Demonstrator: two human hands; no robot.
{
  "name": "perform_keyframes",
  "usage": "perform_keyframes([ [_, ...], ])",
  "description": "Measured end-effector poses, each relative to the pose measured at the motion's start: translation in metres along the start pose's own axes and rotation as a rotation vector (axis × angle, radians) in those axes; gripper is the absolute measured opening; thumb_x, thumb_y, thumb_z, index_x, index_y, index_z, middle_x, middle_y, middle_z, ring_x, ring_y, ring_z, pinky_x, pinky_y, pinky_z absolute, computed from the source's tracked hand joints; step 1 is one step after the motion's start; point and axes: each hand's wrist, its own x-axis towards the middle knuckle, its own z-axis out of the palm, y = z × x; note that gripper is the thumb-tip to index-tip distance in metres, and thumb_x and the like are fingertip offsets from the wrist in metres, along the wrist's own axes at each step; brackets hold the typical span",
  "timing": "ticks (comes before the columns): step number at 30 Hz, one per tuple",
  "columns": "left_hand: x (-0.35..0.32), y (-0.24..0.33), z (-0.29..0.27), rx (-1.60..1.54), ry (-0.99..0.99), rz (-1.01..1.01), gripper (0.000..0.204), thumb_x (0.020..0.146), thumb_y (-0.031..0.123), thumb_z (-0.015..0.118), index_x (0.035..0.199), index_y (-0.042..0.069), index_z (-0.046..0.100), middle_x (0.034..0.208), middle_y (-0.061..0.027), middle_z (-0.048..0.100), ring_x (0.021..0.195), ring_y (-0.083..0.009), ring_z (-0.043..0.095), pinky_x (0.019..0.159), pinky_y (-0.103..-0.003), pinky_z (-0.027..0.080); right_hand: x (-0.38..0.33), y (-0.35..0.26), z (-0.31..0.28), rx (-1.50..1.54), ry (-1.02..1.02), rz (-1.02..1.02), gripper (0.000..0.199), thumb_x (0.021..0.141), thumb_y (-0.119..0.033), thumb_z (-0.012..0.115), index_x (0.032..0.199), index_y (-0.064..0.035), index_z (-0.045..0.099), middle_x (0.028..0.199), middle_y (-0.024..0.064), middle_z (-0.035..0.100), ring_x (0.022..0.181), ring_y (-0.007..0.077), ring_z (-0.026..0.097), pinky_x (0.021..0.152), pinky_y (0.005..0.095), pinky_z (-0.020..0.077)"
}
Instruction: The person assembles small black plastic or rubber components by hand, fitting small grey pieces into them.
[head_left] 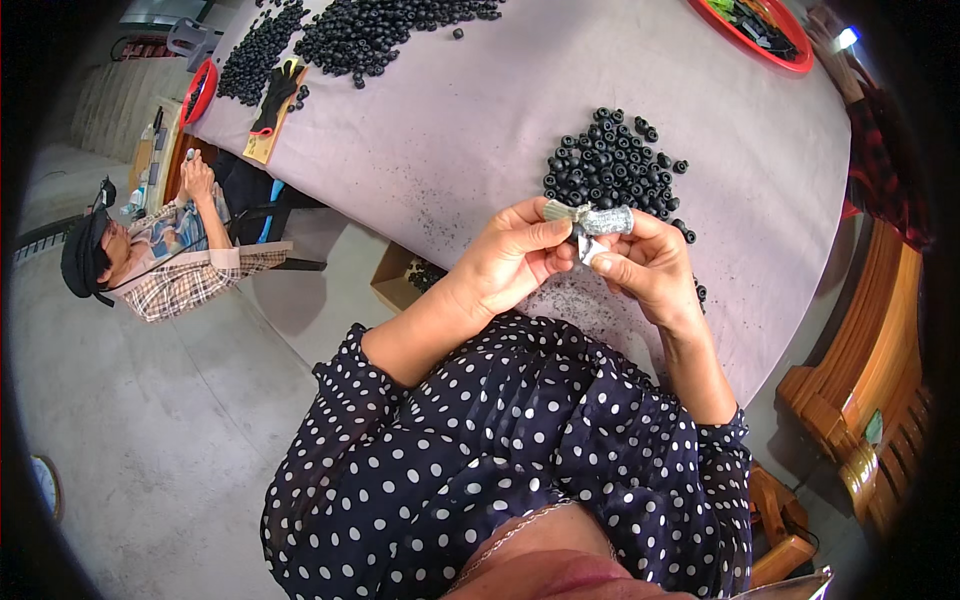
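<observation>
My left hand (pixel 515 255) and my right hand (pixel 650 268) meet above the near part of the table, fingers pinched close together. At the right fingers is a small grey, worn-looking cylindrical wrap (pixel 607 221); I cannot tell whether it is worn on a finger or held. A pale ribbed piece (pixel 557 211) shows at my left fingertips. A small white flap (pixel 591 250) hangs between the hands, near my right thumb. Whatever else the fingers pinch is hidden. Just beyond them lies a pile of small black ring-shaped parts (pixel 605 160).
Larger heaps of black parts (pixel 370 35) lie at the far left, near a black glove (pixel 275 100). A red tray (pixel 757 40) stands far right. A co-worker (pixel 150 250) sits left; another person's sleeve (pixel 888 170) shows right. A wooden bench (pixel 850 370) stands right, a cardboard box (pixel 393 280) below the table edge.
</observation>
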Motion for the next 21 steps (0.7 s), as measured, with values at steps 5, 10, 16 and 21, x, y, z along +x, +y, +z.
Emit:
perform_keyframes([
  [5, 0.001, -0.001, -0.002, 0.018, 0.010, 0.027, 0.006, 0.083, 0.009, 0.060, 0.088, 0.008, 0.058, 0.077, -0.0040, 0.060, 0.068, -0.0117, 0.059, 0.062, -0.024, 0.051, 0.001, -0.001, 0.002, -0.014, 0.009, -0.004, 0.031, 0.076, 0.000, 0.066, 0.105, 0.0014, 0.057, 0.081, -0.0018, 0.056, 0.068, 0.0019, 0.050, 0.056, 0.0146, 0.0407],
  [10, 0.001, 0.000, -0.003, 0.016, -0.007, 0.023, 0.006, 0.083, 0.008, 0.059, 0.088, 0.007, 0.058, 0.079, -0.0042, 0.060, 0.068, -0.0117, 0.059, 0.062, -0.024, 0.050, 0.001, 0.002, -0.002, -0.022, -0.001, 0.022, 0.031, 0.076, -0.002, 0.067, 0.105, 0.0014, 0.057, 0.079, -0.0025, 0.055, 0.066, 0.0010, 0.049, 0.054, 0.0139, 0.0391],
  [16, 0.001, -0.002, -0.008, 0.022, -0.039, 0.014, 0.007, 0.083, 0.008, 0.060, 0.089, 0.007, 0.058, 0.080, -0.0049, 0.061, 0.068, -0.0128, 0.059, 0.063, -0.024, 0.050, 0.002, 0.004, -0.001, -0.033, 0.032, 0.005, 0.028, 0.076, -0.002, 0.067, 0.102, 0.0009, 0.059, 0.082, -0.0010, 0.058, 0.064, 0.0013, 0.049, 0.052, 0.0144, 0.0387],
  [21, 0.000, 0.005, -0.017, -0.051, -0.041, -0.002, 0.010, 0.083, 0.007, 0.058, 0.094, 0.006, 0.058, 0.089, -0.0072, 0.058, 0.075, -0.0130, 0.055, 0.065, -0.024, 0.049, 0.002, 0.007, 0.000, -0.055, 0.069, 0.026, 0.025, 0.076, -0.002, 0.067, 0.101, -0.0003, 0.060, 0.080, -0.0017, 0.059, 0.062, 0.0009, 0.049, 0.051, 0.0147, 0.0381],
])
